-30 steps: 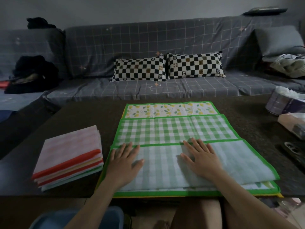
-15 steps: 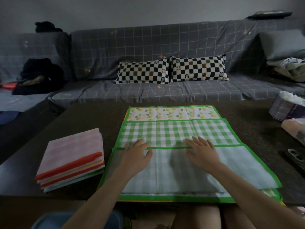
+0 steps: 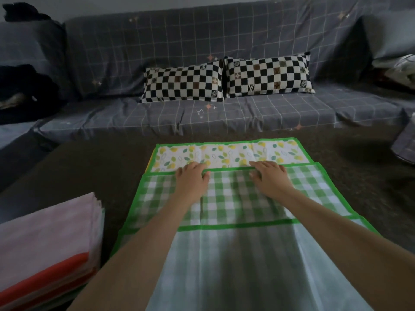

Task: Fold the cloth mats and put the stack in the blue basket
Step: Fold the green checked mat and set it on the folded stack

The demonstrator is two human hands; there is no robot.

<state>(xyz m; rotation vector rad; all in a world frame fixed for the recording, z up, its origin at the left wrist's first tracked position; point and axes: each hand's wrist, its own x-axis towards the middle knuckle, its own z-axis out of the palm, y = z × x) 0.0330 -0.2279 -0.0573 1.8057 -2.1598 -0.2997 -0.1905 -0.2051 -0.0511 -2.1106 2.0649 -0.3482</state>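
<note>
Left hand (image 3: pixel 192 178) and right hand (image 3: pixel 270 176) gripping far edge of green checked mat (image 3: pixel 233 196), lemon-print mat (image 3: pixel 226 153) beneath, folded stack (image 3: pixel 47 241) at left on desk (image 3: pixel 107 167)

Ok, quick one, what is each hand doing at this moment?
Left hand: fingers curled over the far edge of the green checked mat, gripping it.
Right hand: fingers curled on that same edge, gripping it.

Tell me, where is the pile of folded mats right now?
The pile of folded mats sits at the lower left of the head view, on the dark table, left of the green checked mat.
</note>
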